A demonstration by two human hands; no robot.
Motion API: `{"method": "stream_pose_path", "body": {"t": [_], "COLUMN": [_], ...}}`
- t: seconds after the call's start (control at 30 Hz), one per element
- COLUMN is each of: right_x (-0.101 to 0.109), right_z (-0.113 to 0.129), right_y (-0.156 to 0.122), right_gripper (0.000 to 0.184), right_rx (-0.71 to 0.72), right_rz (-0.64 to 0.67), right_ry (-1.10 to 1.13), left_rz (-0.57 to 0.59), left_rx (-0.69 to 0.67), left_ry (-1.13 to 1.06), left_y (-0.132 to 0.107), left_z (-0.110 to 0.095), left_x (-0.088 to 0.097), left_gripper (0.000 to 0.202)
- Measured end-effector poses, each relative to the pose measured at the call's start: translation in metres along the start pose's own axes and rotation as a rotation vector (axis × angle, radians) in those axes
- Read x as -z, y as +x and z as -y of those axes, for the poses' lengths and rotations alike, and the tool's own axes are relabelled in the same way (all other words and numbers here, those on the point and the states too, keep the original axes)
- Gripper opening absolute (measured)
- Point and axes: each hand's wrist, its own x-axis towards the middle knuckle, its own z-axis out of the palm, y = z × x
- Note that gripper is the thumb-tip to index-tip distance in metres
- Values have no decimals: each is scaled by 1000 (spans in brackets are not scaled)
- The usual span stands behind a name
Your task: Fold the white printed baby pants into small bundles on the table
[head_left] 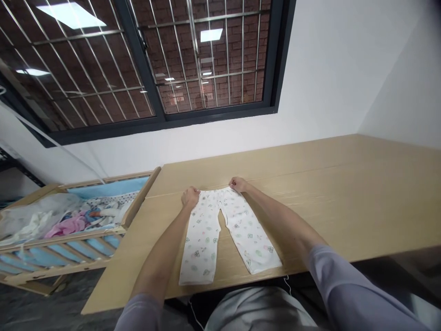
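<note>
A small pair of white pants [203, 239] with a print of little green, pink and grey figures lies flat on the wooden table. Its waistband points away from me and its two legs spread toward the table's near edge. At the left corner of the waistband, my left hand [190, 197] is closed on the cloth. My right hand [238, 184] pinches the waistband's right corner. Both forearms reach along the outer sides of the legs.
The light wooden table [327, 197] stretches far to the right. Left of it stands a wooden crib [141, 197] with blue lining, holding a pink cloth [69, 224] and other fabrics. Behind rise a white wall and a barred window [213, 59].
</note>
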Motion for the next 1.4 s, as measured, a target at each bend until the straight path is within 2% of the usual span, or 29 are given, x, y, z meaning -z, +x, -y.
{"method": "stream_pose_path", "body": {"t": [0.1, 0.17, 0.23, 0.3, 0.43, 0.5, 0.6, 0.7, 0.8, 1.1, 1.27, 1.4], "right_x": [0, 3, 7, 11, 13, 13, 12, 11, 9, 4, 10, 20], "right_z": [-3, -5, -8, -11, -17, -20, -25, -29, -30, -25, -17, -2], "right_y": [3, 6, 8, 10, 13, 14, 15, 17, 19, 19, 18, 18], "right_gripper": [16, 19, 23, 24, 12, 11, 14, 16, 18, 15, 8, 8], "right_rx": [3, 7, 7, 4, 10, 13, 18, 24, 24, 6, -30, -68], "right_rz": [1, -10, -23, -21, 41, 60, 69, 80, 85, 83, 93, 80], "right_ry": [-14, -20, -23, -24, -19, -24, -44, -60, -70, -78, -87, -92], "left_rz": [-39, -67, -52, 23, 281, 356, 403, 439, 463, 451, 424, 398], "left_rx": [-19, -85, -194, -318, -583, -708, -725, -695, -662, -693, -665, -601], "left_ry": [45, 63, 66, 60, 69, 113, 169, 167, 117, 138, 70, -219], "left_y": [-14, -30, -58, -99, -208, -254, -294, -300, -294, -290, -292, -295], "left_z": [-16, -31, -49, -67, -99, -110, -121, -125, -123, -122, -123, -113], "left_x": [11, 20, 26, 25, 1, -17, -41, -52, -51, -49, -36, -19], "left_gripper": [35, 34, 32, 29, 43, 49, 54, 59, 60, 34, 30, 30]}}
